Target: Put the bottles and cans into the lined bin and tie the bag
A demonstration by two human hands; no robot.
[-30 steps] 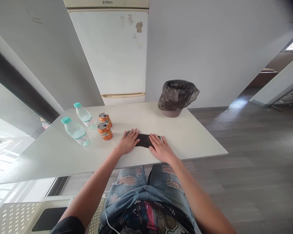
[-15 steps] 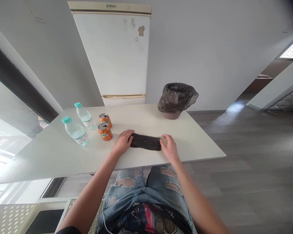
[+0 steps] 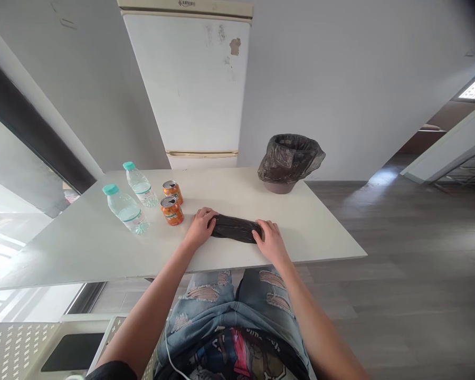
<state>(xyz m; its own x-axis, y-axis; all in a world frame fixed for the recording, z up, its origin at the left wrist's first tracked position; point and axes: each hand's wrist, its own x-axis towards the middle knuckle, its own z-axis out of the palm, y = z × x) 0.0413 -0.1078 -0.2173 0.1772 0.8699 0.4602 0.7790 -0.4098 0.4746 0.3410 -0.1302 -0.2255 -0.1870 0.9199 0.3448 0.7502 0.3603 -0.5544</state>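
A folded black plastic bag [image 3: 233,228] lies near the front edge of the white table [image 3: 83,248]. My left hand [image 3: 200,228] grips its left end with curled fingers. My right hand [image 3: 271,240] holds its right end, fingers curled over the bag. Both hands rest on the tabletop.
Two orange drink cans [image 3: 172,203] and two clear water bottles with teal caps [image 3: 127,203] stand left of my hands. A small bin lined with a dark bag [image 3: 288,161] sits at the table's far right. A white fridge [image 3: 193,84] stands behind the table.
My hands went from lying flat on the bag to its two ends, then closed inward on it. The bag now looks shorter and bunched.
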